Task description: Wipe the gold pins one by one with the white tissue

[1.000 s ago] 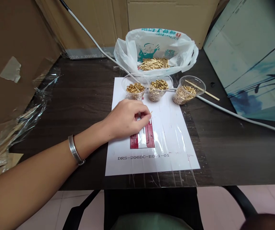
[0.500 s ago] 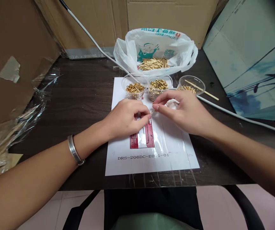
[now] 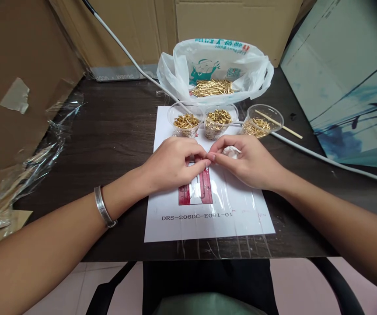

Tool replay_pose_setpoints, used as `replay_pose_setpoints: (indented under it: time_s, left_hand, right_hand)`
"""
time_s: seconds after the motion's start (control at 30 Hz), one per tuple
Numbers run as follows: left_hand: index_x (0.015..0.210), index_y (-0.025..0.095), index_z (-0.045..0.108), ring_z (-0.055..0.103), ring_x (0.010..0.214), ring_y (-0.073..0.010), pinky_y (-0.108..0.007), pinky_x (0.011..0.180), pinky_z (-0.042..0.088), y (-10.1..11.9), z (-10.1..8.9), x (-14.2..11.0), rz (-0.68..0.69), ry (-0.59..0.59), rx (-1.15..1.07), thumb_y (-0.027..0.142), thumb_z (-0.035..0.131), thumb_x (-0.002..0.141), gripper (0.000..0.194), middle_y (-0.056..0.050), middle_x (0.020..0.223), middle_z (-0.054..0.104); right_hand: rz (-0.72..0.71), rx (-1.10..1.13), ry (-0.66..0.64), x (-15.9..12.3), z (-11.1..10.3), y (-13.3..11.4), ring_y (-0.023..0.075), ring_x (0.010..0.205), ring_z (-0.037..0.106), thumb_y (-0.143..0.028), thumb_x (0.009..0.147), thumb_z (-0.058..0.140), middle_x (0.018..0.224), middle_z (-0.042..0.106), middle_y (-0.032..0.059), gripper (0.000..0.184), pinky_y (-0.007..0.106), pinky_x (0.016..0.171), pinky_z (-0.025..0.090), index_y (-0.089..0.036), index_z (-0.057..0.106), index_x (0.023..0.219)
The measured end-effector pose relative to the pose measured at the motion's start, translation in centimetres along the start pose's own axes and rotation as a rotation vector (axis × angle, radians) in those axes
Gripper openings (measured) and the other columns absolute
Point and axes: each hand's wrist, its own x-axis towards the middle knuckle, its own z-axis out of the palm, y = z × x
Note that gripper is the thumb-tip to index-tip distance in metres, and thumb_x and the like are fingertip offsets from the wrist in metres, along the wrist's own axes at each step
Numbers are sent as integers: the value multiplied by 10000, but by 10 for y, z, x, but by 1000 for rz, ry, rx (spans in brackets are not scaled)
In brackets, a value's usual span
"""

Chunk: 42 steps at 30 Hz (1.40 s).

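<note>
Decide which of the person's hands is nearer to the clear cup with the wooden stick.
Right. The right hand is just in front of the cup, on the person's side; the left hand is farther off, in front of the cup and well to its left.

Printed code on white paper
The white sheet point(image 3: 241, 223) reads "DRS-206DC-E091-01" in black; the plastic bag point(image 3: 214, 65) bears teal characters too small to read.

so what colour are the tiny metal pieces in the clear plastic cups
Gold metal pieces, clearest in head view.
</note>
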Motion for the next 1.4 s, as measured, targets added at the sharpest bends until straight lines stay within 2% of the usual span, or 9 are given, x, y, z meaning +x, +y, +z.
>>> replay_pose_setpoints:
  time_s: [0.1,0.2,0.33,0.47,0.6,0.8,1.1,1.27,1.4]
  left_hand:
    - [836,157,757,537,637,-101,-243,611,397,0,0,-1,8,-10,-11,222,611,867,163,-4,686,651]
    - [823,170,757,556,655,-107,-246,621,406,0,-1,-1,-9,-16,-23,227,620,863,153,-9,719,675]
    - [842,185,764,570,671,-111,-251,642,421,0,-1,0,-20,-24,-33,233,629,861,144,-9,739,688]
    - [861,185,766,579,682,-114,-251,645,426,1,-1,0,-20,-33,-52,235,624,868,151,-9,754,695]
    - [842,180,767,583,691,-119,-255,651,429,1,-2,0,-25,-44,-41,227,621,867,156,-12,748,690]
    - [829,179,768,581,684,-120,-257,651,434,1,-2,0,-26,-48,-53,226,615,871,166,-14,736,680]
    - [841,180,769,601,703,-126,-260,665,447,0,-2,1,-17,-42,-53,237,617,874,166,-19,756,692]
    - [793,173,760,594,690,-121,-257,655,440,1,-3,1,-16,-50,-54,222,618,866,167,-13,733,682]
    - [794,169,759,593,699,-123,-260,666,445,1,-2,0,-4,-53,-56,222,608,873,179,-16,744,683]
  right_hand:
    - [7,-2,6,-1,-2,0,147,758,569,-288,820,651,828,669,15,138,291,728,398,-161,663,870]
    - [34,-46,22,-2,-4,-2,142,722,524,-235,748,670,878,629,20,225,288,680,379,-164,613,953]
    - [60,-93,-14,-2,-3,-5,118,616,442,-141,710,580,752,566,-11,238,276,611,323,-169,587,947]
    - [-11,-168,-38,-3,-1,-7,128,632,443,-222,819,529,706,546,-7,99,286,626,306,-163,591,870]
    - [-57,-262,-97,-5,-1,-8,131,621,418,-286,905,446,661,492,-7,200,297,599,265,-180,474,738]
    - [-62,-287,-156,-5,0,-4,134,637,418,-294,923,428,681,481,-7,230,301,603,253,-195,407,717]
    - [-132,-339,-197,-3,-2,0,164,709,467,-276,905,426,795,555,32,144,306,640,288,-182,496,822]
    - [-192,-324,-221,-4,-3,-2,176,723,466,-367,949,354,806,539,46,265,321,663,308,-179,505,841]
    - [-154,-355,-192,-2,0,-2,160,697,436,-337,996,272,763,492,26,315,320,663,300,-191,444,777]
